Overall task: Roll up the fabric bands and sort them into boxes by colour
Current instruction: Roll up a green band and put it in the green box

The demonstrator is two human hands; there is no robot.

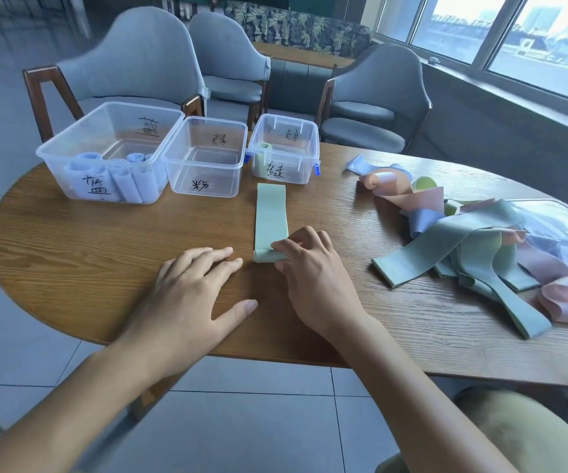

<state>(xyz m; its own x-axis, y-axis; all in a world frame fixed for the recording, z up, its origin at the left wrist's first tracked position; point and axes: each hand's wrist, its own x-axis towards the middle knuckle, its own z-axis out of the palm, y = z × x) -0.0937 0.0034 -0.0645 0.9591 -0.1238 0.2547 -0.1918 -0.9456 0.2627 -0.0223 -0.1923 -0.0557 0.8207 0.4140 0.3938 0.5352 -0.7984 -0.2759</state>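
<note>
Green band (271, 213): I'm seeing it lying flat, near end curling into a roll.
Right hand (313, 274): I'm pinching that roll.
Left hand (193, 288): fingers relaxed, resting flat on bare table (105, 240) left of it.

Bare bench (105, 254) lies open left of the green band (271, 213); three boxes (207, 155) block the far edge, loose bands (463, 247) crowd the right.

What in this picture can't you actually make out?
- Rolled end of the green band: the right hand, gripping it, covers part of the roll.
- Pile of loose bands: they overlap and the right edge cuts them off, so no count.
- Blue rolls in the left box: its cloudy wall and label blur them.
- Left hand: lies open on the table.
</note>
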